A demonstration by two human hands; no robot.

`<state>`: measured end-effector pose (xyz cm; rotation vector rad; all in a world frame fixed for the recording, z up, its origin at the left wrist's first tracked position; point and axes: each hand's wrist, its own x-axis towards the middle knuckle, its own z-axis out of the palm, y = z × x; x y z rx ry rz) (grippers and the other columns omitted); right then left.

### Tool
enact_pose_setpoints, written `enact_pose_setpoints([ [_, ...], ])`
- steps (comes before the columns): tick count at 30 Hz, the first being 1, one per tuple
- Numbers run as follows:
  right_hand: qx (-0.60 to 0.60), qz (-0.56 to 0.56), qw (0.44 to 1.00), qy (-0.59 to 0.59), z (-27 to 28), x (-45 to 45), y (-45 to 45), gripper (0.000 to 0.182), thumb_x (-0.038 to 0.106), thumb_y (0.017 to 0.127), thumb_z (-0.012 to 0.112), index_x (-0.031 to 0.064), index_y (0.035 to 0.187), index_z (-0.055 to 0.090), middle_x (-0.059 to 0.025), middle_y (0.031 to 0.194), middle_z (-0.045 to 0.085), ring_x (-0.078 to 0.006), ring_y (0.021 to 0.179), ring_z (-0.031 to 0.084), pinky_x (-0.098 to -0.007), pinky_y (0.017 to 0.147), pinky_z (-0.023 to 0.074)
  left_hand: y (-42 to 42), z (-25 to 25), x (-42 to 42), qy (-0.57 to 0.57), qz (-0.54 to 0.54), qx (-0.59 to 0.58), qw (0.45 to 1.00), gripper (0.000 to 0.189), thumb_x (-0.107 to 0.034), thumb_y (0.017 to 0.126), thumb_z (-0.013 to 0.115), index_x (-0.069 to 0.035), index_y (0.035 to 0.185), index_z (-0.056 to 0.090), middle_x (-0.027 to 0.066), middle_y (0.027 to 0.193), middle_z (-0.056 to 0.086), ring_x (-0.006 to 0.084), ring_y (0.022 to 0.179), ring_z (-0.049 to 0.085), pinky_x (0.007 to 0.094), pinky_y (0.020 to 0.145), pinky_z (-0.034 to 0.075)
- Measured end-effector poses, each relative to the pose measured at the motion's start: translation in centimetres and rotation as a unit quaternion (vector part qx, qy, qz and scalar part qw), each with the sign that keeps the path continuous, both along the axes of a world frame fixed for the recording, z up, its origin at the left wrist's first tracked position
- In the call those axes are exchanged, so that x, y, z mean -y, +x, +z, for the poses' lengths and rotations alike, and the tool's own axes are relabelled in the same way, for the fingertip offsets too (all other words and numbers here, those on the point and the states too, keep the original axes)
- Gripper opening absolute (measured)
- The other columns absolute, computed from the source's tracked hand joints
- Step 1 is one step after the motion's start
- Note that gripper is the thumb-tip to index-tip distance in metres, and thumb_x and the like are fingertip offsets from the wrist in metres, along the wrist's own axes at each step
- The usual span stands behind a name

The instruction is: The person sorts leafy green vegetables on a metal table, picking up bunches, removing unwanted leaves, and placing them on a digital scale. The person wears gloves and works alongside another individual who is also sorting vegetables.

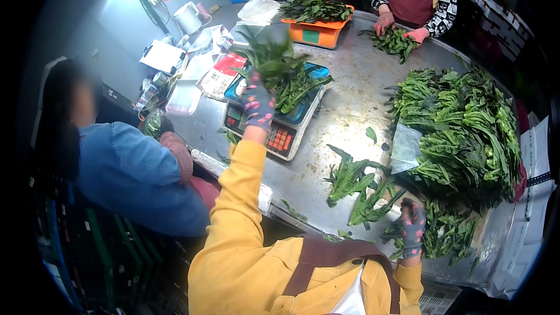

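My left hand (258, 104), in a dark glove with a pink pattern, reaches out over a digital scale (280, 138). It grips a bunch of leafy greens (272, 59), blurred by motion. More greens (297, 89) lie on the scale's blue tray (316, 71), beside the held bunch. Near the table's front edge, my right hand (412, 229) wears a matching glove and has its fingers bent. Leaves (396, 232) lie against it; whether it grips any is unclear. Two loose leafy plants (350, 177) (372, 203) rest on the metal table (345, 109) to its left.
A large pile of greens (463, 127) covers the table's right side. Across from me, a co-worker's gloved hands (385, 24) handle leaves. An orange scale (315, 34) bears more greens. At left sits a person in a denim jacket (131, 162), near plastic bags (183, 98).
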<state>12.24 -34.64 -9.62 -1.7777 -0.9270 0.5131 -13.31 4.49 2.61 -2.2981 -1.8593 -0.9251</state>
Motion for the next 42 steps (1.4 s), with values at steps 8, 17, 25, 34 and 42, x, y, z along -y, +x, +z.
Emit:
enact_pose_setpoints([
  [8,0.068,0.023,0.997,0.002,-0.3,-2.0,-2.0,0.012,0.007,0.08,0.053,-0.0004,0.088,0.057,-0.008,0.08,0.057,-0.0127,0.073,0.053,-0.0231,0.065,0.0414,-1.3,-1.4,-0.8,-0.058,-0.011,-0.205,0.977,0.083,-0.045,0.065,0.062,-0.007,0.129,0.025,0.0163,0.119,0.038,0.033,0.103,0.045,0.0457,0.084,0.035],
  [17,0.07,0.12,0.99,-0.004,3.3,-4.2,-5.1,0.015,0.007,0.078,0.051,0.0007,0.09,0.058,-0.0106,0.079,0.057,-0.022,0.07,0.054,-0.0296,0.064,0.0426,1.0,-6.7,-5.1,0.095,0.051,-0.174,0.979,0.06,-0.032,0.074,0.048,-0.007,0.126,0.032,0.0213,0.126,0.031,0.0351,0.117,0.03,0.0466,0.096,0.023],
  [25,0.106,0.102,0.989,-0.025,3.1,-4.7,-5.9,0.017,0.006,0.073,0.054,0.001,0.088,0.057,-0.0173,0.08,0.058,-0.0328,0.075,0.055,-0.0359,0.066,0.0445,-0.5,-5.6,-3.7,0.003,-0.065,-0.201,0.977,0.072,-0.055,0.075,0.044,-0.009,0.128,0.029,0.0238,0.13,0.025,0.0399,0.121,0.023,0.0488,0.098,0.017],
  [34,0.097,0.176,0.977,-0.077,1.5,-3.0,-7.3,0.026,0.009,0.07,0.057,0.0036,0.095,0.054,-0.0107,0.08,0.059,-0.0278,0.074,0.057,-0.0339,0.065,0.0458,0.6,-10.3,12.4,-0.552,-0.31,0.543,0.552,0.042,-0.023,0.077,0.052,-0.008,0.115,0.043,0.0077,0.091,0.052,0.0168,0.074,0.05,0.0246,0.06,0.044],
  [42,-0.199,0.23,0.949,-0.087,0.5,-5.7,-9.2,0.021,0.014,0.077,0.052,0.0036,0.094,0.055,-0.0091,0.072,0.054,-0.0201,0.064,0.051,-0.0276,0.059,0.0414,3.8,-11.5,20.0,-0.493,-0.367,0.239,0.752,0.075,-0.021,0.07,0.064,-0.004,0.13,0.023,0.0166,0.116,0.042,0.0226,0.099,0.048,0.0315,0.081,0.042],
])
